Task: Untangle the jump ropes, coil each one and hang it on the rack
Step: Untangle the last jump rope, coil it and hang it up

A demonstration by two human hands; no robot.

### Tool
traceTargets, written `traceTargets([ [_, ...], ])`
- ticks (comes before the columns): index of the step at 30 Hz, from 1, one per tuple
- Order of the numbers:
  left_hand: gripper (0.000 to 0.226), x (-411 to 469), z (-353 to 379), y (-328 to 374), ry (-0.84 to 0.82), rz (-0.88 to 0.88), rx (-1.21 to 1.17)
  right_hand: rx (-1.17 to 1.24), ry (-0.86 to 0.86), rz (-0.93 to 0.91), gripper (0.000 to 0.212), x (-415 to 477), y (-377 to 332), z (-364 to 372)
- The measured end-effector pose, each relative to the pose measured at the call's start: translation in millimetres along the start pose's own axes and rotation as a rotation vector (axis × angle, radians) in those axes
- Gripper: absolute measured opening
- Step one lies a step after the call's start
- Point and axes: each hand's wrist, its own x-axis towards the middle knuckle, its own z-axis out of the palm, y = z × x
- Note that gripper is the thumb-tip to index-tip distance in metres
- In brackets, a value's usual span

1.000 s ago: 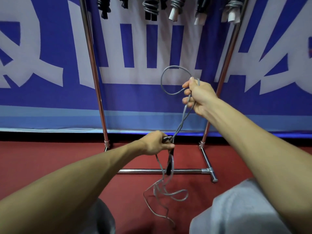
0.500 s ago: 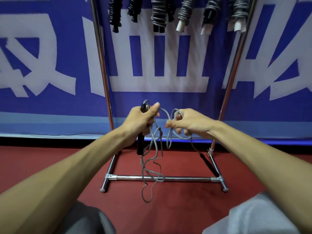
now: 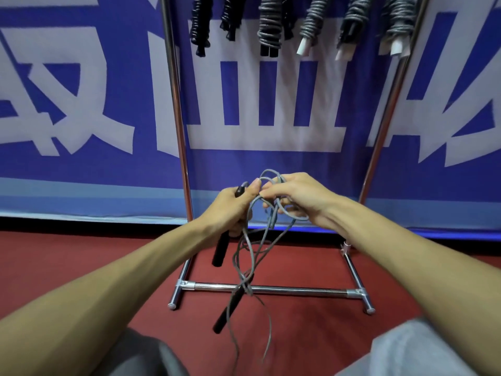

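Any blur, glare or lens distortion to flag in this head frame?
Head view: wide-angle distortion splays the rack uprights; the dangling grey rope and hanging coiled ropes look soft, left hand and right hand sharper. Head view: even light, glints on the rack chrome.

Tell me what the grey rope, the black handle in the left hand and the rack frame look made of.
Grey rope: probably plastic-coated cord; thin, smooth, keeps springy loops. Black handle: matte plastic or foam, can't tell which; no shine. Rack frame: polished metal, likely chromed; bright mirror-like streaks.
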Motion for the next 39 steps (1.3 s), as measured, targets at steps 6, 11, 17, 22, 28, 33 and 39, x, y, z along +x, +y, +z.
traceTargets([
  [6,0.055,-6.5,-3.7,-5.3,-0.120,-0.083,0.104,0.088,0.019,0.025,0.020,4.9,2.5,-6.5],
  [11,0.042,-5.9,-4.0,-9.5,-0.166,0.173,0.605,0.151,0.102,0.072,0.006,9.3,7.0,-18.3],
  [17,0.023,-2.2,-22.0,-34.3,-0.452,0.047,1.213,0.249,0.469,0.082,0.008,16.0,14.7,-47.9],
  [22,0.036,1.2,-43.4,-58.6,-0.620,-0.197,1.545,0.479,0.656,0.043,0.015,12.6,8.2,-72.7],
  [28,0.038,11.4,-60.0,-65.8,-0.460,-0.332,1.159,0.505,0.605,0.023,0.024,11.4,7.4,-70.1],
  [33,0.041,18.3,-67.6,-66.3,-0.134,-0.261,1.309,0.322,0.609,0.023,0.024,18.7,7.9,-66.4],
  [39,0.030,14.1,-80.2,-63.3,0.067,-0.320,1.347,-0.111,0.663,0.110,0.024,26.9,42.1,-75.3],
])
